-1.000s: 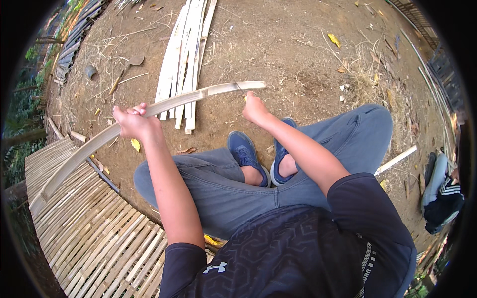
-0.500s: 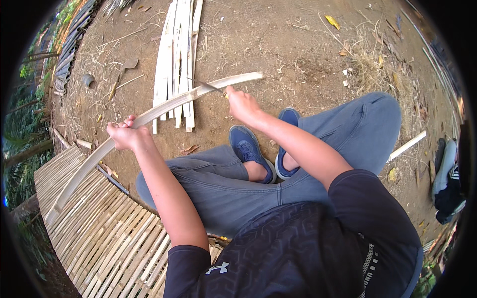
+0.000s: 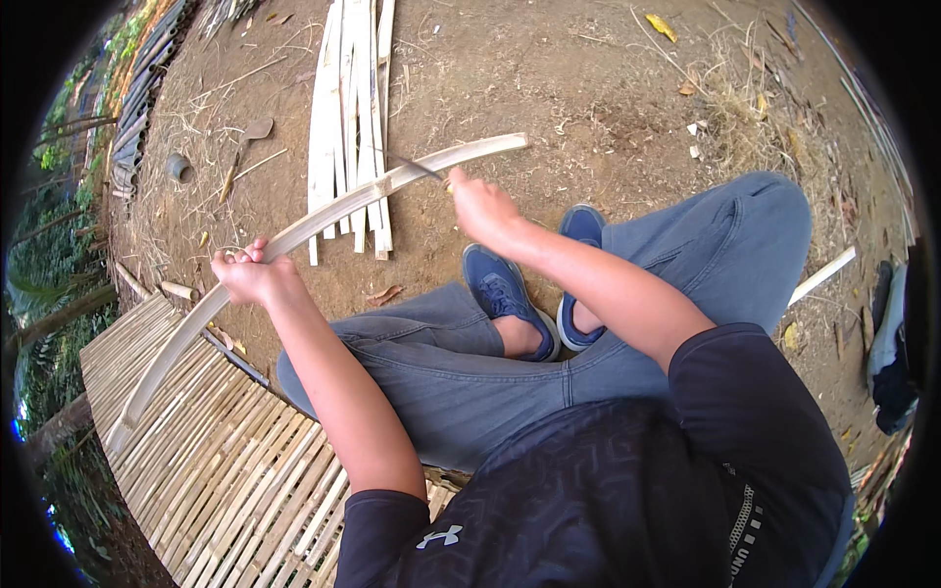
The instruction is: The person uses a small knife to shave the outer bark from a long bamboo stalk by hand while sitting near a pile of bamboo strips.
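Observation:
A long pale bamboo strip (image 3: 331,212) runs slantwise from the slatted seat at lower left up to the ground ahead of me, looking bowed in this view. My left hand (image 3: 253,274) is closed round it near its middle. In my right hand (image 3: 483,209) is a knife (image 3: 417,167), its handle mostly hidden by the fingers. The thin dark blade lies across the strip between a node and the far end, touching or just over it; which of these I cannot tell.
Several split bamboo strips (image 3: 353,118) lie on the dirt ahead. I sit by a bamboo-slat platform (image 3: 225,461). A tool with a wooden handle (image 3: 235,162) and a small round pot-like object (image 3: 178,168) lie at far left. Another pale strip (image 3: 821,275) is beside my right knee.
The whole view has shifted slightly. The knife and my right hand have hardly moved along the strip, and both grips stay the same.

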